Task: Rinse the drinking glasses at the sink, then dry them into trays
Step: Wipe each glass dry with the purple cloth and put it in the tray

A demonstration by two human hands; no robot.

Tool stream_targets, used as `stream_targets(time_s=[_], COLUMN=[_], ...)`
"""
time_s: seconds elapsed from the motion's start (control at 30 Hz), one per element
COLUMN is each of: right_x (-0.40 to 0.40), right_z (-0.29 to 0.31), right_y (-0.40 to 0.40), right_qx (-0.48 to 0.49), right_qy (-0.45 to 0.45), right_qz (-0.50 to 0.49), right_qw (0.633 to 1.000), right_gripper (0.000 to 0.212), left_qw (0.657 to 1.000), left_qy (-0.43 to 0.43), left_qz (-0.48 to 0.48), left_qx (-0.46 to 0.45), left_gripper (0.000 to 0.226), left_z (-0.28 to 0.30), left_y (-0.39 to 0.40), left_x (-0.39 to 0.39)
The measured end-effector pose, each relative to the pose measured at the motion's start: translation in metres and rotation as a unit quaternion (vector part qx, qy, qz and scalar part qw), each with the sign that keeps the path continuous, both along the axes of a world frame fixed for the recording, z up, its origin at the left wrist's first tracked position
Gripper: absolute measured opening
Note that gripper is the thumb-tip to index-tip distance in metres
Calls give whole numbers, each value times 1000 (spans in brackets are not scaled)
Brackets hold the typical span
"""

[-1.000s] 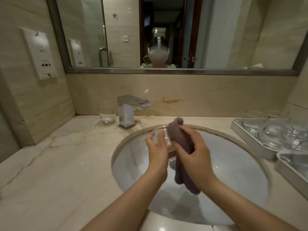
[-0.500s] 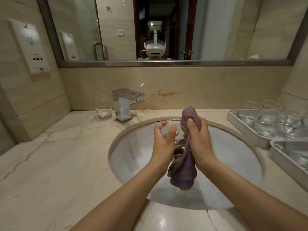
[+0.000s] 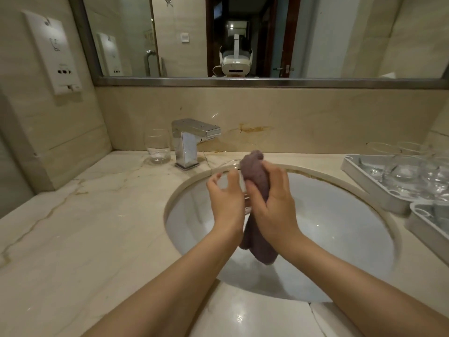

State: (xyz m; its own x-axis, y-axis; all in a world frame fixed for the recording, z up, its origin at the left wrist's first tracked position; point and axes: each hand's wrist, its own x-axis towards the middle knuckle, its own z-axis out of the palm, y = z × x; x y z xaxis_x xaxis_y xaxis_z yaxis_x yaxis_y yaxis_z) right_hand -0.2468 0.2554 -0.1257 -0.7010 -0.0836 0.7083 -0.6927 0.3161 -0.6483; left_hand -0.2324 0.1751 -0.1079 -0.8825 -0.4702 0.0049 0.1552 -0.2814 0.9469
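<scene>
Over the white sink basin (image 3: 340, 239) my left hand (image 3: 224, 200) curls round a clear drinking glass (image 3: 228, 167), of which mostly the rim shows. My right hand (image 3: 272, 203) grips a purple cloth (image 3: 255, 171) pushed into the glass; the cloth's tail hangs below my wrists. Another clear glass (image 3: 157, 147) stands upright on the counter left of the chrome tap (image 3: 192, 142). Two grey trays, one at the right (image 3: 364, 181) and one nearer (image 3: 422, 224), hold several glasses.
A marble counter (image 3: 85, 227) runs left of the basin, bounded by a tiled wall with a white socket panel (image 3: 54, 52). A mirror (image 3: 267, 35) hangs above the backsplash. Two more glasses (image 3: 398, 148) stand behind the far tray.
My right hand has worked the cloth round inside the glass, first up, then back down. My left hand has shifted its grip on the glass. The view has tilted slightly.
</scene>
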Motion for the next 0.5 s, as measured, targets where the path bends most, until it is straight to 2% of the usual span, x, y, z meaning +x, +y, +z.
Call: stream_targets(time_s=[0.07,0.13,0.23,0.37,0.43,0.5], right_x=[-5,-8,-11,-12,-10,-7], right_z=[8,14,18,18,20,21], right_y=[2,11,24,27,26,25], right_qx=[-84,-180,-273,-257,-248,-214], right_qy=[-66,-160,-251,-247,-241,-225], right_qz=[0,32,59,19,20,20], right_qw=[994,970,927,934,938,950], right_gripper=[23,5,8,8,8,14], left_qw=[998,994,983,972,970,975], left_qy=[14,33,43,9,-16,-18], left_qz=[-14,-48,-98,-161,-161,-134], left_qx=[-51,-92,-148,-168,-180,-178], left_gripper=[38,41,50,73,83,78], left_z=[1,-4,-4,3,3,3], left_y=[7,13,19,15,10,6], left_x=[6,6,8,9,8,7])
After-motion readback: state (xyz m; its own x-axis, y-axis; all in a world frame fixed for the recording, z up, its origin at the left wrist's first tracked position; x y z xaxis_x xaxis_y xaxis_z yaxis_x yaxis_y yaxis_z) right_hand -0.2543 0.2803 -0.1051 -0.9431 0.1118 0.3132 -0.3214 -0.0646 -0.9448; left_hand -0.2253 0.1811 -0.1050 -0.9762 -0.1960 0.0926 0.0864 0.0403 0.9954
